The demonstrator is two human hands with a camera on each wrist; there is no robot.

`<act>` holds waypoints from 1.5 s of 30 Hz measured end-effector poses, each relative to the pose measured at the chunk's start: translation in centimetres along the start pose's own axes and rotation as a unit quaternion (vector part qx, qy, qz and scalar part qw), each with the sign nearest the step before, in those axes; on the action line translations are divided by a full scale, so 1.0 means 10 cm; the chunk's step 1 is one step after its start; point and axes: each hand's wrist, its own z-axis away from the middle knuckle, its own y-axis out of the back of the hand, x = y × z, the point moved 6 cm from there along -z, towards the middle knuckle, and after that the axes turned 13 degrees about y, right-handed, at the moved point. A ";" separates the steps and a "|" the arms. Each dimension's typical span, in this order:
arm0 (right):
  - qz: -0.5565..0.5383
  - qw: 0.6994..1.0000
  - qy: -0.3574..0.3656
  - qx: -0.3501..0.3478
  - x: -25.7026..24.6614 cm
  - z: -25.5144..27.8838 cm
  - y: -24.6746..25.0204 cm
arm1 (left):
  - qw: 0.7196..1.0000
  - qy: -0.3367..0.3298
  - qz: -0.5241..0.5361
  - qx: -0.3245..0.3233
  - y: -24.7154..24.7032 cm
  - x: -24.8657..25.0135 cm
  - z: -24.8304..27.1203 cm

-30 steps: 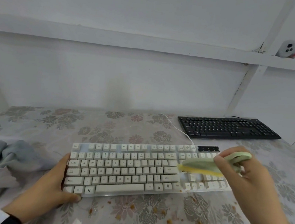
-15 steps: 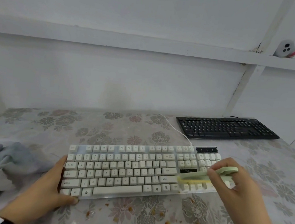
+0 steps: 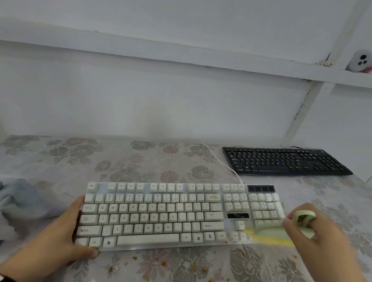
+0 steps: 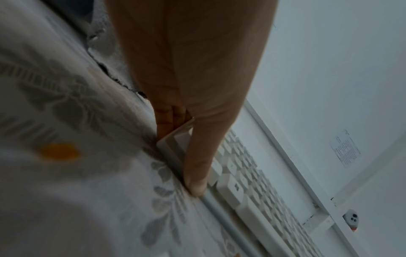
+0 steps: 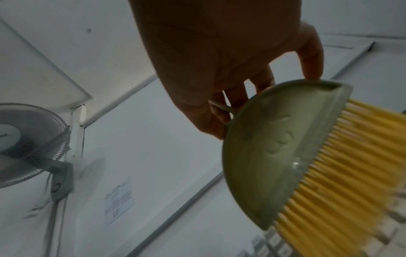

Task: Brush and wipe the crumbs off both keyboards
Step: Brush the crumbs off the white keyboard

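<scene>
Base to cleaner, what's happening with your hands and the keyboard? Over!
Left hand braces left end of white keyboard. Right hand grips brush, bristles at front right corner. Crumbs on tablecloth in front. Nothing blocking.

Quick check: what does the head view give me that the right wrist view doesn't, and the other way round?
Only head: the black keyboard, the grey cloth, crumbs on the tablecloth in front of the white keyboard, and the left hand pressing that keyboard's left end.
Only right wrist: a wall fan and a paper notice on the wall.
Both: the right hand gripping the brush, its yellow bristles on the white keyboard's right end, blurred.
</scene>
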 end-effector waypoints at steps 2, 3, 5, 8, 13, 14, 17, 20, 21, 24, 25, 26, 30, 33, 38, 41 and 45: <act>0.017 1.000 0.003 0.020 -0.03 -0.02 0.10 | 1.000 0.000 -0.002 0.000 0.00 0.00 0.00; 0.004 0.999 0.013 0.031 -0.07 -0.02 0.13 | 1.000 0.000 -0.004 0.000 0.00 0.00 0.00; -0.046 0.998 0.029 0.039 -0.16 -0.01 0.11 | 1.000 -0.001 -0.003 0.001 0.00 -0.01 0.00; -0.085 0.996 0.031 0.006 -0.17 0.01 -0.03 | 1.000 -0.002 -0.001 0.001 0.00 0.01 0.00; 0.037 0.999 0.004 0.024 -0.03 -0.04 0.09 | 1.000 -0.002 -0.004 -0.003 -0.01 -0.01 0.00; 0.064 0.997 0.001 0.046 -0.05 -0.05 0.15 | 1.000 0.001 -0.002 -0.008 -0.02 -0.03 -0.01; 0.043 0.997 0.022 0.067 -0.12 -0.05 0.20 | 1.000 0.013 0.003 -0.022 -0.03 -0.10 -0.04; -0.030 0.998 0.035 0.033 -0.11 -0.02 0.09 | 1.000 0.015 0.011 -0.021 -0.02 -0.12 -0.06; -0.027 0.998 0.039 0.033 -0.08 -0.02 0.07 | 1.000 0.014 0.011 -0.020 -0.02 -0.11 -0.06; 0.027 0.998 0.035 0.050 -0.03 -0.01 0.13 | 1.000 0.014 0.014 -0.020 -0.03 -0.12 -0.06; 0.039 0.997 0.035 0.054 -0.01 -0.02 0.16 | 1.000 0.015 0.014 -0.021 -0.03 -0.12 -0.06; 0.040 0.997 0.039 0.058 -0.01 -0.02 0.18 | 1.000 0.016 0.011 -0.022 -0.03 -0.13 -0.06; -0.060 0.997 0.042 0.024 0.02 -0.02 0.12 | 1.000 0.014 0.010 -0.016 -0.01 -0.12 -0.06; -0.060 0.997 0.031 0.022 0.17 -0.06 0.15 | 1.000 0.015 0.009 -0.016 -0.02 -0.11 -0.06; -0.024 0.998 0.038 0.042 0.19 -0.09 0.23 | 0.999 0.020 0.006 -0.028 -0.03 -0.12 -0.05; -0.076 0.996 0.035 0.013 0.13 -0.07 0.23 | 1.000 0.016 0.006 -0.021 -0.02 -0.12 -0.05; -0.003 0.999 -0.024 0.045 0.35 -0.04 0.33 | 1.000 0.010 0.000 -0.009 -0.01 -0.06 -0.03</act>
